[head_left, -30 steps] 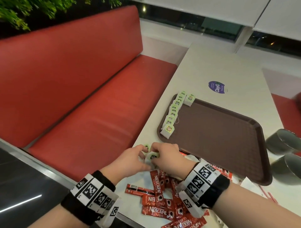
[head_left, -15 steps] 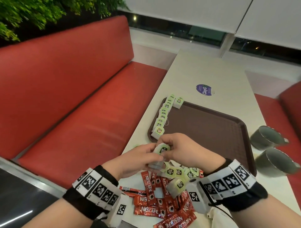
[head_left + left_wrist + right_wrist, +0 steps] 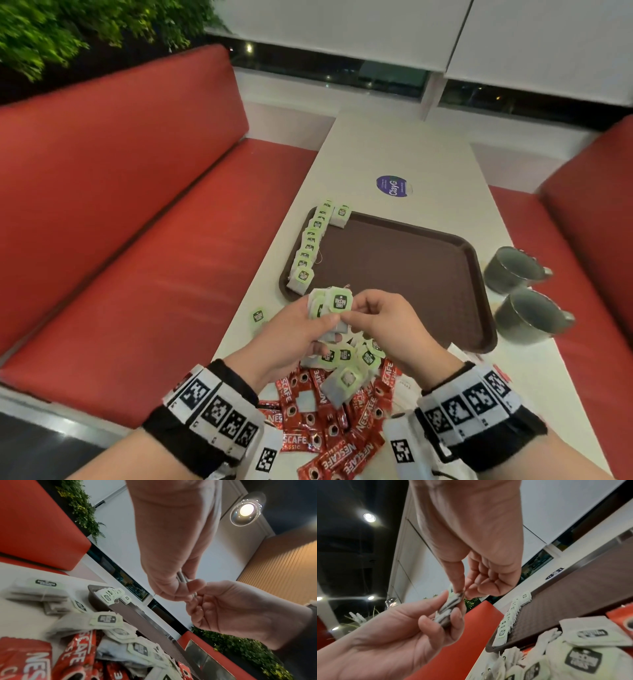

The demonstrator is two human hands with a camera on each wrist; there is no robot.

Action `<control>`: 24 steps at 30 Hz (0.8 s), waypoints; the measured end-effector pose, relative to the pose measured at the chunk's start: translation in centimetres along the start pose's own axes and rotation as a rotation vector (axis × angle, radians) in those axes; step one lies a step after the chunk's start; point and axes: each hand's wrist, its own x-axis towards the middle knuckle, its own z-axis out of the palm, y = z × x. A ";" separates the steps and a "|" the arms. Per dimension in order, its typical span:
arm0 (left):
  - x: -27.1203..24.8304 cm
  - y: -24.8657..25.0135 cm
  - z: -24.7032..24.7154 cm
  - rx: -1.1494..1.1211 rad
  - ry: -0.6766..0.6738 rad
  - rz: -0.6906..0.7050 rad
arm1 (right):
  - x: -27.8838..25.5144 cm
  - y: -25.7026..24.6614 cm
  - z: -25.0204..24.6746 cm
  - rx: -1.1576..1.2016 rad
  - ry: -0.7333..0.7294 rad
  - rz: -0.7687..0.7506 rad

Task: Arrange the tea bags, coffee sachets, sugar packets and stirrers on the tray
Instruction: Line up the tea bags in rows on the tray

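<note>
Now your left hand (image 3: 295, 334) holds a small stack of tea bags (image 3: 331, 306) above the table (image 3: 428, 150), just in front of the tray's (image 3: 479, 318) near edge. Its thumb and fingers are curled around the stack. Your right hand (image 3: 387, 325) meets it from the other side: thumb and forefinger pinch the stack's lower edge, the other fingers are loosely curled.

On the tray, a row of tea bags (image 3: 310, 245) stands along the left rim, each one leaning on the next, from the far left corner almost to the near left corner. One more tea bag (image 3: 341, 216) stands at the far rim, just beside the top of that row. The rest of the tray floor is bare brown surface, from the row over to the right rim.

In front of the tray, below your hands, loose tea bags (image 3: 349, 359) lie in a heap on top of red coffee sachets (image 3: 329, 442). One single tea bag (image 3: 258, 317) lies near the table's left edge, to the left of the tray's near corner. To the right of the tray, two grey cups (image 3: 524, 298) stand close to its right rim and near the table's right edge. Beyond the tray's far rim a round blue sticker (image 3: 393, 186) is on the table
</note>
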 end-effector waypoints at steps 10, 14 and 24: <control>1.6 1.4 0.7 -0.032 0.025 -0.007 | 0.8 1.0 -1.0 0.272 0.028 0.066; 2.2 2.0 -0.3 -0.167 0.121 -0.060 | 2.2 1.2 -1.6 0.328 0.017 0.090; 2.1 0.4 -4.4 -0.145 0.245 -0.102 | 11.1 1.8 -4.7 0.121 0.050 0.153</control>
